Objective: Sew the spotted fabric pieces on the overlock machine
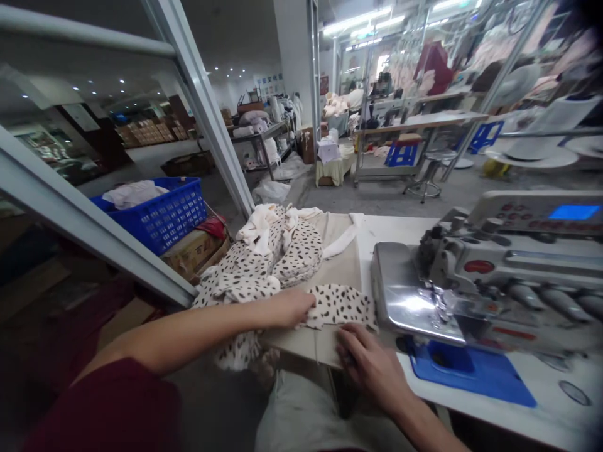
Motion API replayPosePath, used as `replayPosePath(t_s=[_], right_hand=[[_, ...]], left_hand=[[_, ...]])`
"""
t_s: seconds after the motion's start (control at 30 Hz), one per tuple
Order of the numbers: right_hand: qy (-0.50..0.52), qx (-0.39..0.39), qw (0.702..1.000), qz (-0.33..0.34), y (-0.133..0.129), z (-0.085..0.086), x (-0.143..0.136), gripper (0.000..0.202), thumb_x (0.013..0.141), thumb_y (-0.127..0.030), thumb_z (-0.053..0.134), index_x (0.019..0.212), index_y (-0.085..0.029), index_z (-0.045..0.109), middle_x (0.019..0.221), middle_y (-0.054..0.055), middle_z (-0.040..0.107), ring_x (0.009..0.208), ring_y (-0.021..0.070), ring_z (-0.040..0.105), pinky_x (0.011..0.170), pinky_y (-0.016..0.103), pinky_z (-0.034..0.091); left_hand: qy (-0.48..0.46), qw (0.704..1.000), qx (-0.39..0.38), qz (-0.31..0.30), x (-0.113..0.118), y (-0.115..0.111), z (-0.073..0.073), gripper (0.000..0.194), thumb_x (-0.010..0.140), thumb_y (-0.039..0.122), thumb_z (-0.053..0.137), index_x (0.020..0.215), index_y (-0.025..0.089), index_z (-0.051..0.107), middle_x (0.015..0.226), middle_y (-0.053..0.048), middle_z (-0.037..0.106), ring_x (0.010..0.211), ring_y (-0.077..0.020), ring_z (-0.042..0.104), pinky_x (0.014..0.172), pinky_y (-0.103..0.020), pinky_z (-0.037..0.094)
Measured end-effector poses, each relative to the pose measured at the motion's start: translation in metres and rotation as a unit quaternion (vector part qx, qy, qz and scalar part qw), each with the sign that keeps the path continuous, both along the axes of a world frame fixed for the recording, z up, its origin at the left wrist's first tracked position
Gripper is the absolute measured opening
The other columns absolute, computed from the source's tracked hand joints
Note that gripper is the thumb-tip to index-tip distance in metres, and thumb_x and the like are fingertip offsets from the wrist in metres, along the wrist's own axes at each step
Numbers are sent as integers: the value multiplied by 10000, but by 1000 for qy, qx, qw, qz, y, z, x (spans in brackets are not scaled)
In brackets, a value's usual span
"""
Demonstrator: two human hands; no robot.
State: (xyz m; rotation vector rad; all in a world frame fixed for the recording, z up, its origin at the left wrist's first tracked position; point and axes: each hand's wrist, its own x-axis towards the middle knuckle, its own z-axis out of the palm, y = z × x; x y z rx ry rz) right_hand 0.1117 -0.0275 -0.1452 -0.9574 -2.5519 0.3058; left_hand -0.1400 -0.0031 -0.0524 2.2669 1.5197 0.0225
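Note:
A cream fabric piece with dark spots [343, 304] lies on the table just left of the sewing machine. My left hand [293, 307] is closed on its left end, fingers pinched together. At the lower right edge of the piece is my right hand [370, 359], its fingers curled. Something dark shows under those fingers, too unclear to name. Beyond my left forearm a heap of the same spotted fabric [257, 267] spills over the table's left edge. The sewing machine [475, 270], an overlock type, stands to the right with its lamp shining on the metal plate.
A metal frame post [202, 107] rises at the left of the table. Behind it, a blue basket [160, 213] with white cloth rests on a cardboard box [195, 251]. A blue tray [471, 370] is set into the white table [527, 411]. Farther off stand worktables and stools.

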Motion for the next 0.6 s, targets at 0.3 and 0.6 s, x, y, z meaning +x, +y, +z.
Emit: replayPosePath(t_s=[0.3,0.6], right_hand=[[-117,-14,989,85,-8,51,-102,221,910,-69,536,1089,-148,641,1044,136,665,813,220,683,634,285,493],[27,-127,990,-48,14,42,-98,169,925,-123,487,918,-172,648,921,99,694,786,199,659,677,272,448]], left_hand=[[-131,979,37,151,-55,10,53,199,693,308,728,706,174,582,629,63,483,595,-112,415,556,-229,296],[-287,928,32,234,-69,-14,76,476,864,605,563,792,139,624,679,-1,582,585,-115,503,539,-218,408]])
